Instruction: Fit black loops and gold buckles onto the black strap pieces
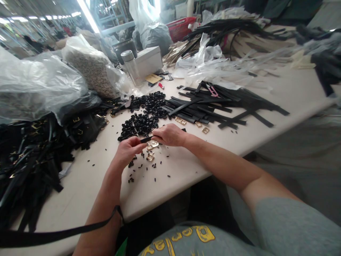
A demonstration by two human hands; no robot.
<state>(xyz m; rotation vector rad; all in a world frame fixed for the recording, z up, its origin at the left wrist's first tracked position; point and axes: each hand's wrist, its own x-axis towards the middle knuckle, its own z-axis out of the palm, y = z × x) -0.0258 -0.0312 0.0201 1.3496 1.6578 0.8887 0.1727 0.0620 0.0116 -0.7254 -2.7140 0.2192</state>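
Black straps with gold-coloured buckles (45,153) lie heaped on a pale counter (87,181) at the left of the frame, below clear plastic bags (39,78) at upper left. Just left of centre, a person's left hand (129,151) pinches one end of a short black strip (146,140), fingers closed on it. Behind the hands, small black loops (141,122) spread in a dense pile, with a clear bottle (131,67) and a white box (149,61) farther back. Tiny black pieces (154,165) dot the counter nearer the person, around loose gold-coloured buckles (150,155) just below the strip. At centre, the right hand (169,135) holds the strip's other end, its fingers also closed; the exact grip is partly hidden. Right of centre, flat black strips (197,106) fan across the counter, pink-handled snips (212,90) resting on top and more gold-coloured buckles (205,130) lying beside them. A red basket (181,29) stands at the top, left of a long heap of black and beige strips (239,35) at upper right.
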